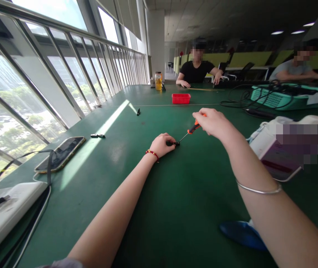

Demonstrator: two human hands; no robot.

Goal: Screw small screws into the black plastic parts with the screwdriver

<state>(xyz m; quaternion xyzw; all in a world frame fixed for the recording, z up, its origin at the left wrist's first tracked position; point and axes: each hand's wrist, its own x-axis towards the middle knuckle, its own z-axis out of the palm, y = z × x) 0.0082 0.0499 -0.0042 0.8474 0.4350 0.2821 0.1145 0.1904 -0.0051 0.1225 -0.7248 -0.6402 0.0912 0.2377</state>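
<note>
My left hand [162, 144] rests on the green table [153, 208], fingers curled round a small black part [174, 143] that it pins to the surface. My right hand [213, 122] is closed on an orange-and-black screwdriver [193, 128], held at a slant. Its thin metal tip meets the black part just right of my left fingers. A red bead bracelet sits on my left wrist, a silver bangle on my right forearm.
A phone [61, 152] and a white device [10, 208] with cables lie at the left. Small black parts [97, 136] and a red tray [181, 98] sit further out. A white and purple box [282, 149] and a teal basket [287, 96] are at the right. Two people sit at the far end.
</note>
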